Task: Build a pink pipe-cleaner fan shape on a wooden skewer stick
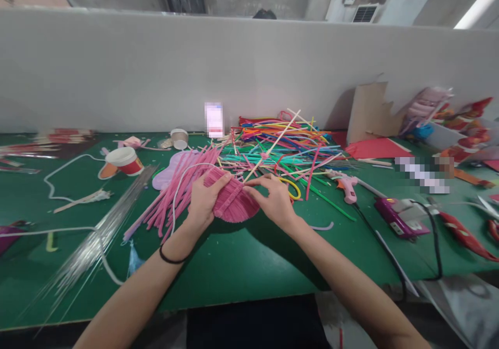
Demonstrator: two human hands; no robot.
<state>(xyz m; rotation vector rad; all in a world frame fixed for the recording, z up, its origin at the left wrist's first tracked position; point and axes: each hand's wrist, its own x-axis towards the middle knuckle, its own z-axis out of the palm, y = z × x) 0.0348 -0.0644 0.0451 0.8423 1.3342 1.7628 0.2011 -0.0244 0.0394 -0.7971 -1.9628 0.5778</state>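
Observation:
A round pink disc [237, 206], made of fuzzy pipe cleaners laid side by side with a strip across the middle, is held up over the table. My left hand [203, 199] grips its left side, thumb on the front and fingers behind. At its upper right edge, my right hand [275, 197] pinches with thumb and index finger. A pale stick [284, 133] with a pink knot runs from near that pinch toward the back; I cannot tell whether it joins the disc. Pink pipe cleaners [156, 216] lie in a bundle to the left.
Behind the hands is a heap of coloured pipe cleaners [280, 130]. Yellow-handled scissors [294, 189] lie beside my right hand. Farther right are a pink glue gun [348, 185] and a purple power strip [401, 221]. Wires [93, 234], a white cord and a paper cup [125, 160] are left.

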